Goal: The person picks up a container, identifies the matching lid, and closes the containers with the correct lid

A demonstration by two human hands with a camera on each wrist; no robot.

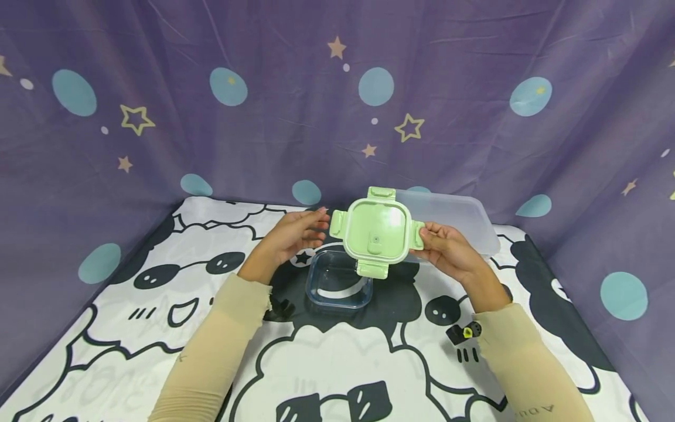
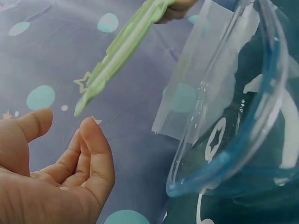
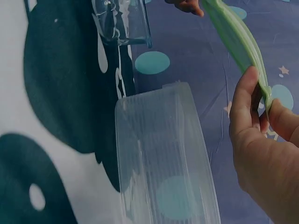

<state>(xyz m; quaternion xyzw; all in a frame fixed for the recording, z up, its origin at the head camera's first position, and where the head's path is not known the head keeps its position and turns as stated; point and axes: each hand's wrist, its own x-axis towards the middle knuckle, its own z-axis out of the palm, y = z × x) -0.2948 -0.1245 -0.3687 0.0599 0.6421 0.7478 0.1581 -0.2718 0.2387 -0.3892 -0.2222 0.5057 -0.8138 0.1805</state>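
A pale green square lid (image 1: pixel 377 230) with a clip flap on each side is held up in the air, seen edge-on in both wrist views. My right hand (image 1: pixel 448 249) pinches its right flap between thumb and fingers. Beside the left flap is my left hand (image 1: pixel 297 233), its fingers relaxed and apart from the lid, as the gap in the left wrist view shows. Below the lid, a clear square food container (image 1: pixel 337 281) stands uncovered on the cloth, its back right corner hidden behind the lid.
A long translucent plastic box (image 1: pixel 453 217) lies behind the lid at the back right. The table's cartoon-printed cloth (image 1: pixel 316 363) meets a purple curtain (image 1: pixel 295 117) with stars and dots at the back.
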